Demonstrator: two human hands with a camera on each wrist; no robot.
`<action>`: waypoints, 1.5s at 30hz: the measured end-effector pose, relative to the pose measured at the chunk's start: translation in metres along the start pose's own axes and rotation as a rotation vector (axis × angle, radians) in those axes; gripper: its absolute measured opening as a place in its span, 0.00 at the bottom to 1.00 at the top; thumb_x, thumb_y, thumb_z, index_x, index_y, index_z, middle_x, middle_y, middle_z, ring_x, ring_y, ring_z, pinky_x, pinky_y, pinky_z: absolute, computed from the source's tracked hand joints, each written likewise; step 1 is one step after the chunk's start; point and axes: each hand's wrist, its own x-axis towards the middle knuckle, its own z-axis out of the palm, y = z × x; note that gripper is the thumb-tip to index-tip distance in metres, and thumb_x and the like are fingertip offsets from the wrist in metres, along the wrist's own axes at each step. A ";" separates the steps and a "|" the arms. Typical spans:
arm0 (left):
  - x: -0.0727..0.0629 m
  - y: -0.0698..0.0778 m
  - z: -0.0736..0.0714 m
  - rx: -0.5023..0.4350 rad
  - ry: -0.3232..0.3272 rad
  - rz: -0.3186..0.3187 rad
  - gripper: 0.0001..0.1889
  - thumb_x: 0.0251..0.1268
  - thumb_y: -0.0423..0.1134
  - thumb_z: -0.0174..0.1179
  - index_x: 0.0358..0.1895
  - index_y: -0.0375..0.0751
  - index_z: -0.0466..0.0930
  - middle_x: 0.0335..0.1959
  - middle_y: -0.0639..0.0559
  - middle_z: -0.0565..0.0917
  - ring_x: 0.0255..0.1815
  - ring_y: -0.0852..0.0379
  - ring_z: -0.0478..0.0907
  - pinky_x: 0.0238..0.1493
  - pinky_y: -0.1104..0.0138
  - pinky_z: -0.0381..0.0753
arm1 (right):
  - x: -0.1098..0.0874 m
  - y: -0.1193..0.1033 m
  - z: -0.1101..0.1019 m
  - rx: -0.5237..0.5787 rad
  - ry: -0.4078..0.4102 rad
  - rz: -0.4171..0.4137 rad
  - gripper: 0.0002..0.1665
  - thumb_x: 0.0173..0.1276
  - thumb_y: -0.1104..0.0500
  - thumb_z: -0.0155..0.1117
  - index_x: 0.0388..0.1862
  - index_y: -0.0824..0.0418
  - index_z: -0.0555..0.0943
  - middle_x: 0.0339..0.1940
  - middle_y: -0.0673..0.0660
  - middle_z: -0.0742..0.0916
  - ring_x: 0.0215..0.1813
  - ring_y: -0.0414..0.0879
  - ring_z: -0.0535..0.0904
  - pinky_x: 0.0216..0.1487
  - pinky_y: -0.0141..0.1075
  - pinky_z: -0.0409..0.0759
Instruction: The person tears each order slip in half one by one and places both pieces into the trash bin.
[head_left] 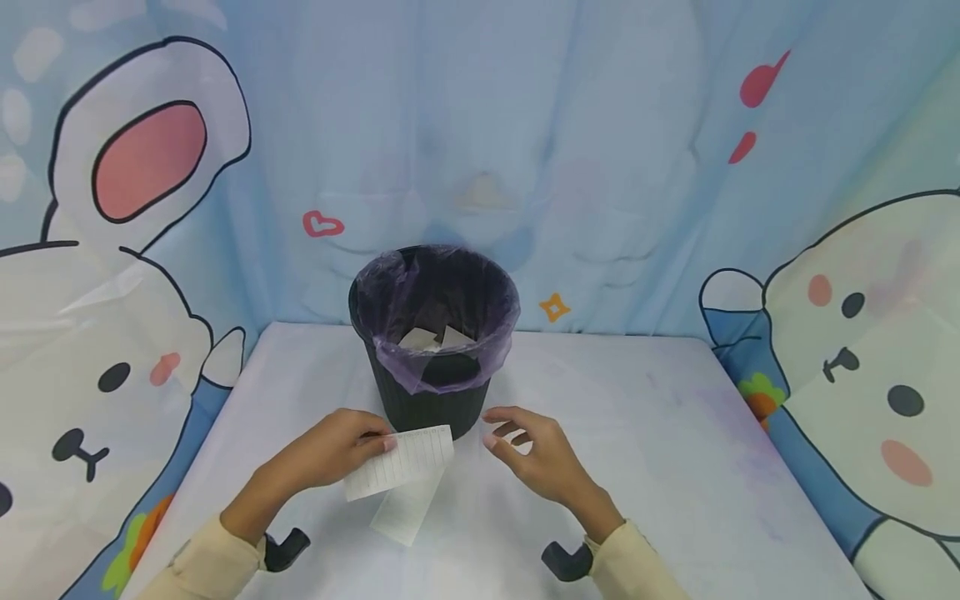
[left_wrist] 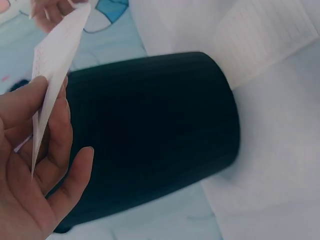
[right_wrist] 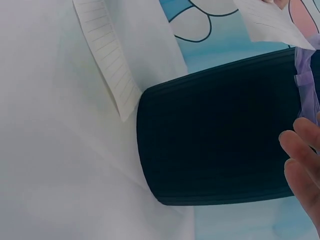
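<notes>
My left hand (head_left: 337,450) pinches a lined strip of white paper (head_left: 412,457) between thumb and fingers, just in front of a black bin (head_left: 431,408). A second lined paper strip (head_left: 405,512) lies on the table below the held one, partly hidden by it in the head view. My right hand (head_left: 542,457) hovers to the right of the paper with its fingers loosely bent and nothing in them. In the right wrist view, its fingertips (right_wrist: 300,145) appear in front of the bin.
A purple plastic liner (head_left: 483,354) covers the bin's rim, and a few paper pieces (head_left: 420,339) lie inside. The white table (head_left: 637,433) meets a blue cartoon curtain (head_left: 600,167) at the back. Dark curved pieces (head_left: 567,562) stick out at both wrists.
</notes>
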 end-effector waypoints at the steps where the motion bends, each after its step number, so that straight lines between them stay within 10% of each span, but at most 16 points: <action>1: 0.001 0.002 0.001 0.001 -0.009 0.020 0.08 0.73 0.37 0.59 0.42 0.42 0.88 0.33 0.58 0.86 0.30 0.65 0.75 0.34 0.71 0.78 | 0.000 -0.001 0.001 0.002 -0.005 -0.008 0.20 0.71 0.51 0.67 0.57 0.57 0.82 0.52 0.49 0.89 0.47 0.40 0.86 0.44 0.37 0.85; 8: 0.009 0.017 0.004 0.066 -0.051 0.126 0.08 0.73 0.38 0.59 0.40 0.43 0.88 0.34 0.58 0.88 0.31 0.68 0.77 0.35 0.70 0.80 | 0.004 -0.014 0.011 0.034 -0.067 -0.058 0.21 0.71 0.50 0.66 0.59 0.57 0.81 0.51 0.51 0.89 0.47 0.42 0.86 0.44 0.38 0.85; 45: 0.016 0.035 0.004 0.131 -0.100 0.187 0.09 0.73 0.39 0.60 0.43 0.41 0.89 0.34 0.57 0.88 0.32 0.70 0.80 0.37 0.71 0.81 | 0.021 -0.035 0.028 0.169 -0.193 -0.187 0.12 0.77 0.60 0.59 0.38 0.63 0.88 0.36 0.55 0.91 0.37 0.37 0.86 0.38 0.29 0.84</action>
